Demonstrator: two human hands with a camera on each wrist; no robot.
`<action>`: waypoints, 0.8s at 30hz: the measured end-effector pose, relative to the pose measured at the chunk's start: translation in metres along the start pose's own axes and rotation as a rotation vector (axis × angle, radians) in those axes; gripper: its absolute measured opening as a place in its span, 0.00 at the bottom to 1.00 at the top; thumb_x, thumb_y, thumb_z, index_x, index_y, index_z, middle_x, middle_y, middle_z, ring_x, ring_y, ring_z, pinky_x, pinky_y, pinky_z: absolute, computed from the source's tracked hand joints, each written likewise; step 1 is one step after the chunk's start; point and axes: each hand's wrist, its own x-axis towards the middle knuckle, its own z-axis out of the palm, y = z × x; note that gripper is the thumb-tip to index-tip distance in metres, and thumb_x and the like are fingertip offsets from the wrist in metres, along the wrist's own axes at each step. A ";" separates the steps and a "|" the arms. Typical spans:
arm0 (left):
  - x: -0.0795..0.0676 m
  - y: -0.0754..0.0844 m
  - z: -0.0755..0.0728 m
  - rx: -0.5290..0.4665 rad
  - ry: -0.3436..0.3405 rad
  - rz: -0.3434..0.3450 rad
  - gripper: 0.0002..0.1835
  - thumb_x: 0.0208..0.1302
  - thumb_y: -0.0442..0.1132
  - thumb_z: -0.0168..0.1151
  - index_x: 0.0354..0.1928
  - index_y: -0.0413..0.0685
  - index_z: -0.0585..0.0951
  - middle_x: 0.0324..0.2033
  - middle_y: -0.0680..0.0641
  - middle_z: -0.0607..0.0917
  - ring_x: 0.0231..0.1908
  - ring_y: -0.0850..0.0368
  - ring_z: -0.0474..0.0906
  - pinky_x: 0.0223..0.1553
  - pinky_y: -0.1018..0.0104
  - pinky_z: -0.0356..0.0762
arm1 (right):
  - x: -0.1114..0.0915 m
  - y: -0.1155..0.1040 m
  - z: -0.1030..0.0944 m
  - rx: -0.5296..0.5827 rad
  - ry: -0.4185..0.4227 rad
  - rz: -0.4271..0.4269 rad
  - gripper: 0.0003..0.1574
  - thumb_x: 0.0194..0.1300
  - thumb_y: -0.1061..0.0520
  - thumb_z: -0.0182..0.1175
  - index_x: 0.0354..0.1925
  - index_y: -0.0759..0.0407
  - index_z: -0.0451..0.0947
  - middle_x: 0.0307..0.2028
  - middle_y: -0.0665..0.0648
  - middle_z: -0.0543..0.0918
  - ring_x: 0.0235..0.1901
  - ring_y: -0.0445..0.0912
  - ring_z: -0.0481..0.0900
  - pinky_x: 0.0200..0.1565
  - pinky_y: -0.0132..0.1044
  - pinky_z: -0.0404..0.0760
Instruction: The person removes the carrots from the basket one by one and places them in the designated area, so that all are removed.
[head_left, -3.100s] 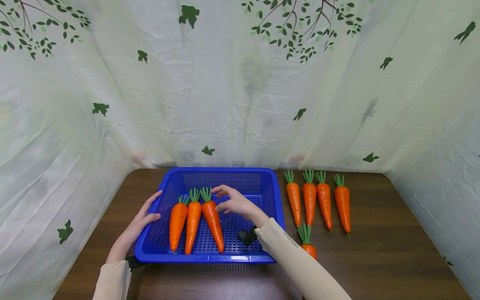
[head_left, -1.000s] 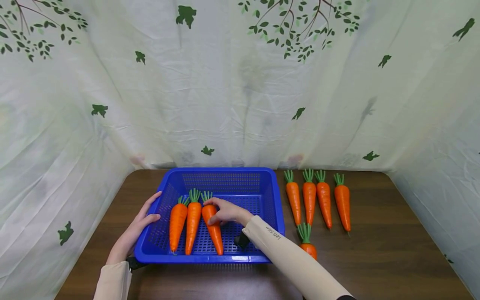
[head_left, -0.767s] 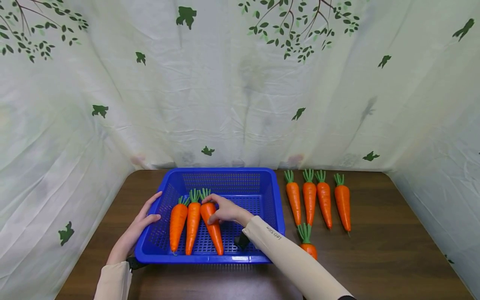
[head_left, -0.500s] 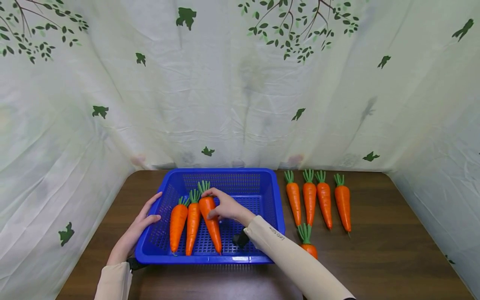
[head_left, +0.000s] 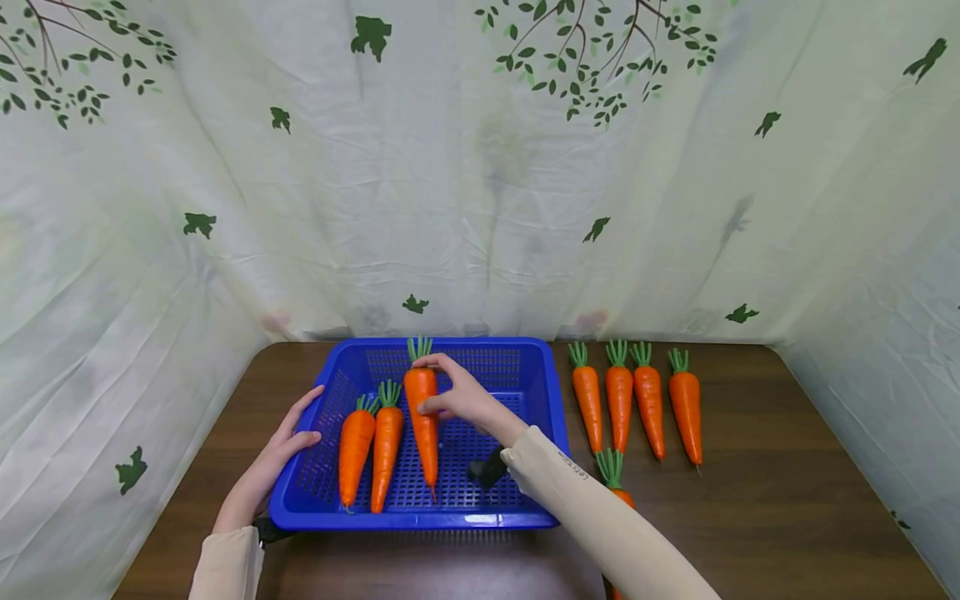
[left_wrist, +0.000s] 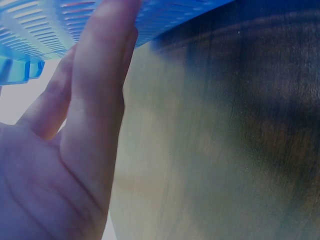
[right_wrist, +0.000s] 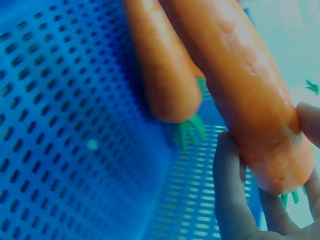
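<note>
In the head view my right hand (head_left: 457, 392) pinches a carrot (head_left: 422, 408) with green leaf stubs, holding it near the thick end over the blue basket (head_left: 450, 521). The right wrist view shows fingers and thumb on either side of that carrot (right_wrist: 245, 75). To its left, two more carrots, a left one (head_left: 356, 454) and a right one (head_left: 386, 454), lie side by side in the basket. My left hand (head_left: 270, 458) rests against the basket's left rim, thumb and finger stretched out. Close up, its straight fingers (left_wrist: 97, 75) touch the slotted outer wall.
Right of the basket, several carrots (head_left: 648, 408) lie in a row on the brown wooden table (head_left: 765, 467). Another carrot (head_left: 611, 471) is partly hidden by my right sleeve (head_left: 600, 508). A pale curtain (head_left: 465, 208) with leaf prints stands behind the table.
My right hand takes hold of the rightmost carrot in the basket and moves it up and toward the back rim, standing it straighter. The left hand stays at the rim.
</note>
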 end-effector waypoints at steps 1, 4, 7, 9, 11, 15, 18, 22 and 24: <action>0.000 0.000 0.000 0.002 0.000 0.003 0.34 0.73 0.41 0.42 0.75 0.70 0.43 0.71 0.35 0.40 0.60 0.25 0.56 0.48 0.36 0.72 | -0.001 -0.003 -0.002 0.004 0.003 -0.003 0.37 0.53 0.73 0.62 0.60 0.54 0.69 0.58 0.60 0.67 0.43 0.55 0.78 0.36 0.47 0.82; 0.000 0.000 0.000 0.010 0.003 0.001 0.34 0.73 0.41 0.42 0.75 0.70 0.43 0.71 0.35 0.41 0.60 0.25 0.56 0.48 0.37 0.72 | -0.007 -0.010 -0.007 0.008 0.013 -0.010 0.36 0.54 0.71 0.63 0.61 0.53 0.69 0.58 0.60 0.67 0.43 0.55 0.78 0.37 0.47 0.82; 0.000 0.001 0.001 0.008 0.005 -0.004 0.34 0.73 0.42 0.43 0.75 0.70 0.43 0.71 0.35 0.40 0.61 0.24 0.54 0.49 0.36 0.70 | -0.014 -0.016 -0.013 0.011 0.016 -0.015 0.36 0.55 0.70 0.63 0.61 0.52 0.68 0.59 0.60 0.66 0.43 0.55 0.78 0.38 0.48 0.82; -0.001 0.001 0.002 0.007 0.007 -0.011 0.35 0.73 0.42 0.43 0.75 0.70 0.42 0.71 0.35 0.39 0.61 0.24 0.53 0.49 0.35 0.70 | -0.020 -0.020 -0.017 0.023 0.013 -0.015 0.36 0.56 0.70 0.63 0.62 0.52 0.68 0.60 0.60 0.66 0.43 0.55 0.78 0.39 0.48 0.82; -0.001 0.001 0.002 0.006 0.011 -0.014 0.35 0.73 0.42 0.43 0.75 0.70 0.42 0.71 0.35 0.40 0.61 0.24 0.54 0.49 0.36 0.71 | -0.025 -0.024 -0.021 0.031 0.010 -0.014 0.36 0.57 0.69 0.63 0.62 0.52 0.67 0.60 0.59 0.65 0.43 0.55 0.79 0.39 0.48 0.82; -0.001 0.002 0.003 0.008 0.019 -0.020 0.35 0.73 0.42 0.43 0.75 0.70 0.42 0.71 0.35 0.40 0.61 0.24 0.55 0.48 0.37 0.72 | -0.035 -0.031 -0.028 0.038 0.001 -0.020 0.36 0.57 0.67 0.63 0.63 0.51 0.66 0.61 0.60 0.64 0.43 0.55 0.79 0.40 0.48 0.81; 0.000 0.002 0.003 0.010 0.021 -0.024 0.35 0.72 0.43 0.44 0.75 0.71 0.42 0.71 0.35 0.38 0.62 0.23 0.53 0.48 0.36 0.71 | -0.042 -0.034 -0.032 0.035 -0.001 -0.027 0.36 0.58 0.67 0.62 0.63 0.51 0.66 0.62 0.60 0.64 0.43 0.55 0.79 0.41 0.48 0.81; 0.000 0.002 0.003 0.020 0.018 -0.024 0.36 0.72 0.43 0.44 0.75 0.70 0.42 0.71 0.36 0.38 0.62 0.22 0.52 0.48 0.35 0.71 | -0.050 -0.036 -0.035 0.039 0.002 -0.032 0.37 0.57 0.66 0.62 0.64 0.51 0.65 0.62 0.61 0.64 0.43 0.56 0.78 0.42 0.48 0.81; 0.000 0.002 0.003 0.022 0.016 -0.022 0.36 0.72 0.43 0.44 0.75 0.70 0.42 0.71 0.36 0.38 0.62 0.22 0.51 0.48 0.34 0.70 | -0.054 -0.037 -0.037 0.048 -0.001 -0.039 0.37 0.58 0.66 0.62 0.64 0.52 0.65 0.63 0.61 0.63 0.43 0.56 0.79 0.43 0.49 0.81</action>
